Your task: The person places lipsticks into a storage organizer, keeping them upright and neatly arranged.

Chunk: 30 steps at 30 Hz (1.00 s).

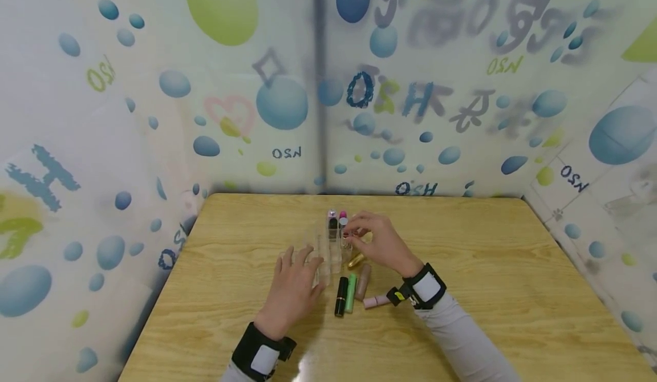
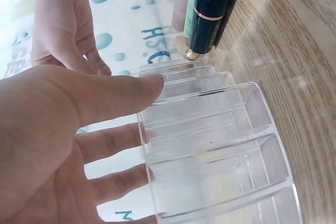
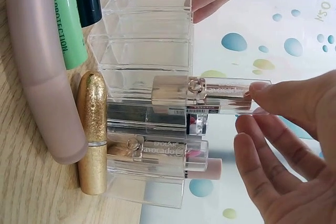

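Note:
A clear acrylic lipstick organizer with rows of compartments stands on the table. My left hand rests against its left side, the thumb at the rim and the other fingers fairly straight along the wall. Between thumb and fingertips, my right hand pinches the end of a clear-cased lipstick. The lipstick's other end overlaps a compartment in the right wrist view. Beside it, another clear-cased lipstick and further tubes sit in the far compartments. The nearer compartments hold nothing in the left wrist view.
Near the organizer lie a gold lipstick, a mauve tube, a green tube and a black tube. A pale pink tube lies close to the right wrist. A patterned wall borders the wooden table.

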Available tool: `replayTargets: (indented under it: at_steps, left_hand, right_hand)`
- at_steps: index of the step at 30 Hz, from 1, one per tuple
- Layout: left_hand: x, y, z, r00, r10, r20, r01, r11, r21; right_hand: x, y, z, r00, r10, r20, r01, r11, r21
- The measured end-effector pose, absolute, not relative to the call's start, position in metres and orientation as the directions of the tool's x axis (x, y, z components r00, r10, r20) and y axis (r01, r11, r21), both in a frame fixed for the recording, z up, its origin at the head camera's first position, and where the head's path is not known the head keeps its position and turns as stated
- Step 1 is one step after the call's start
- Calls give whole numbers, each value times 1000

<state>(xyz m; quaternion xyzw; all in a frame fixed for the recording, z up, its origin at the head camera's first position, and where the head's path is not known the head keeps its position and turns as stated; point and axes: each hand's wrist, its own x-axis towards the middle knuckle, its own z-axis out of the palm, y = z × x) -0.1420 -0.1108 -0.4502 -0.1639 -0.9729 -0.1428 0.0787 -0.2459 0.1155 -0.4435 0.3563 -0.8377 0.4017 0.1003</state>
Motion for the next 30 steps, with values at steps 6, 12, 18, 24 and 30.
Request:
replayTargets:
  at_steps: [6, 12, 18, 24, 30]
  left_hand:
    - [-142, -111, -448, -938, 291, 190, 332, 910, 248]
    - [-141, -111, -448, -944, 286, 166, 322, 911, 259]
    - [-142, -111, -449, -944, 284, 168, 321, 908, 269]
    - [-142, -110, -451, -944, 282, 168, 320, 908, 271]
    - [-142, -110, -452, -946, 278, 164, 314, 910, 270]
  right_hand:
    - [-246, 115, -442, -747, -508, 429, -654, 443, -614]
    - [-246, 115, -445, -748, -499, 438, -654, 442, -614]
    - [-247, 115, -451, -740, -506, 444, -664, 438, -607]
    - [-247, 116, -458, -738, -507, 446, -664, 427, -614]
    - [-247, 116, -461, -738, -516, 434, -659, 415, -627]
